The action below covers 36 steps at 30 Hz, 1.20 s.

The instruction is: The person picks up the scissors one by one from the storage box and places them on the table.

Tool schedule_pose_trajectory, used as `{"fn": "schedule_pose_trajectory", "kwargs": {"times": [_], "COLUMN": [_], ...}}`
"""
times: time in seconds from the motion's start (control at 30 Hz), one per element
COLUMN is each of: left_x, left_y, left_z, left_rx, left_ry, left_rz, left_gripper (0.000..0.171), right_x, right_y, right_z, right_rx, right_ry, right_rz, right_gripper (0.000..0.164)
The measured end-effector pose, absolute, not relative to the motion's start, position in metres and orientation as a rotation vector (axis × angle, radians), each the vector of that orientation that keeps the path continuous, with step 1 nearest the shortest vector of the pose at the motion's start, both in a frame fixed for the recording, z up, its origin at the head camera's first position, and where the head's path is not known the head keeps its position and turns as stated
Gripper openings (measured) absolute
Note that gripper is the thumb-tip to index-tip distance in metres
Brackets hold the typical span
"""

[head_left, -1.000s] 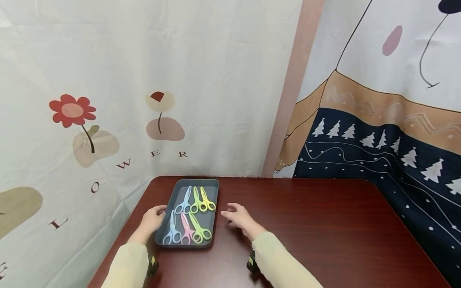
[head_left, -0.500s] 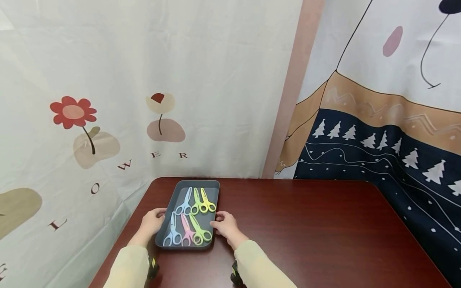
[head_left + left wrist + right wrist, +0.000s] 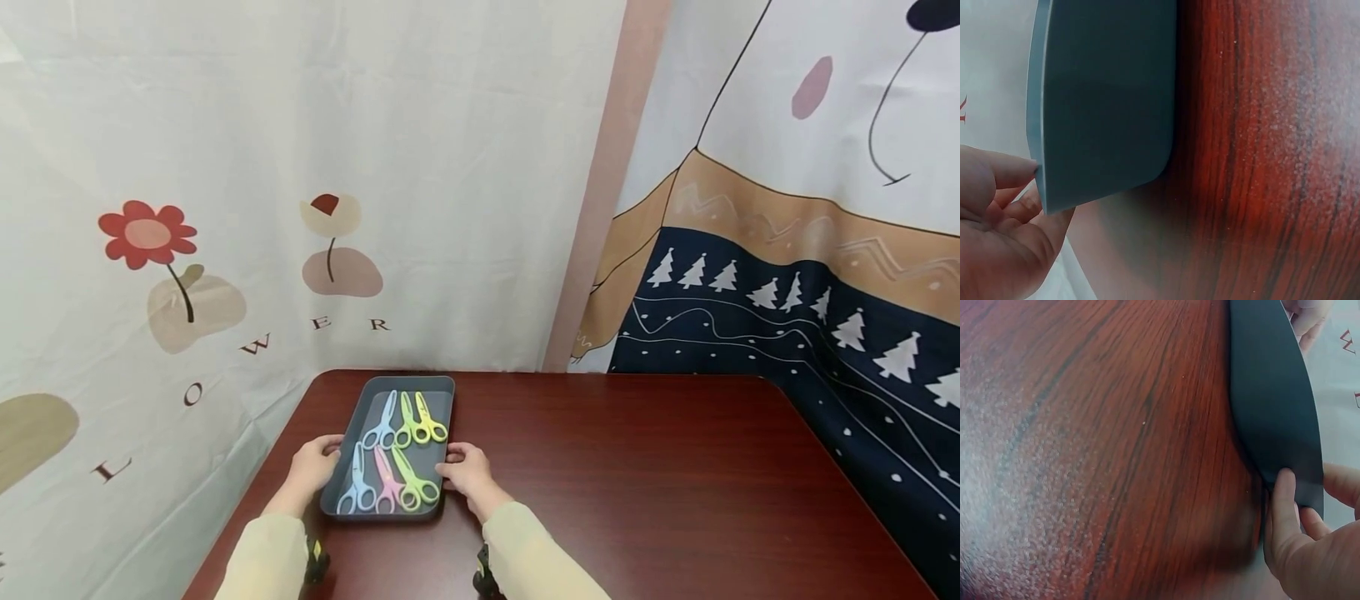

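A dark grey rectangular tray [image 3: 382,517] lies at the left of the table with several pairs of scissors in two rows. The far row has blue scissors [image 3: 388,408], green scissors [image 3: 407,408] and yellow scissors [image 3: 423,407]. Nearer are another blue pair [image 3: 358,467], a pink pair [image 3: 386,471] and another green pair [image 3: 407,469]. My left hand [image 3: 311,465] pinches the tray's left rim, thumb on top and fingers against the outer wall. On the opposite side, my right hand [image 3: 471,475] grips the right rim; its fingers press the tray's outer wall [image 3: 1275,400] in the right wrist view.
The dark red wood-grain table [image 3: 637,483] stretches to the right of the tray. Behind it hangs a pale curtain [image 3: 465,208] with flower prints, meeting a navy and tan printed cloth [image 3: 720,333] at the right.
My right hand has moved left from beside the tray to its right rim and taken hold there. The left hand stays at the left rim; the tray has hardly moved.
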<state>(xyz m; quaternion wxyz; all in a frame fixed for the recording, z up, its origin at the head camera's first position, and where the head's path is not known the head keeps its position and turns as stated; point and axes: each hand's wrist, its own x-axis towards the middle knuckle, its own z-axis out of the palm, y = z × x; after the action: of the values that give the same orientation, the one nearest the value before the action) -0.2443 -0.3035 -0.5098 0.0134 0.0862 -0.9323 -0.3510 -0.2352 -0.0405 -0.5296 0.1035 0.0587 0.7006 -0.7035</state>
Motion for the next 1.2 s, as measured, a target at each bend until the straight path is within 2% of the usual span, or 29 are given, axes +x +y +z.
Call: {"fn": "schedule_pose_trajectory", "kwargs": {"times": [1.2], "left_x": [-0.245], "left_y": [-0.287], "left_z": [-0.517], "left_rx": [0.233], "left_ry": [-2.831], "left_rz": [-1.187], "left_gripper": [0.032], "right_x": [-0.242], "right_y": [-0.018], "right_z": [-0.53], "right_rx": [0.167], "right_ry": [2.087], "right_rz": [-2.021], "right_gripper": [0.045]}}
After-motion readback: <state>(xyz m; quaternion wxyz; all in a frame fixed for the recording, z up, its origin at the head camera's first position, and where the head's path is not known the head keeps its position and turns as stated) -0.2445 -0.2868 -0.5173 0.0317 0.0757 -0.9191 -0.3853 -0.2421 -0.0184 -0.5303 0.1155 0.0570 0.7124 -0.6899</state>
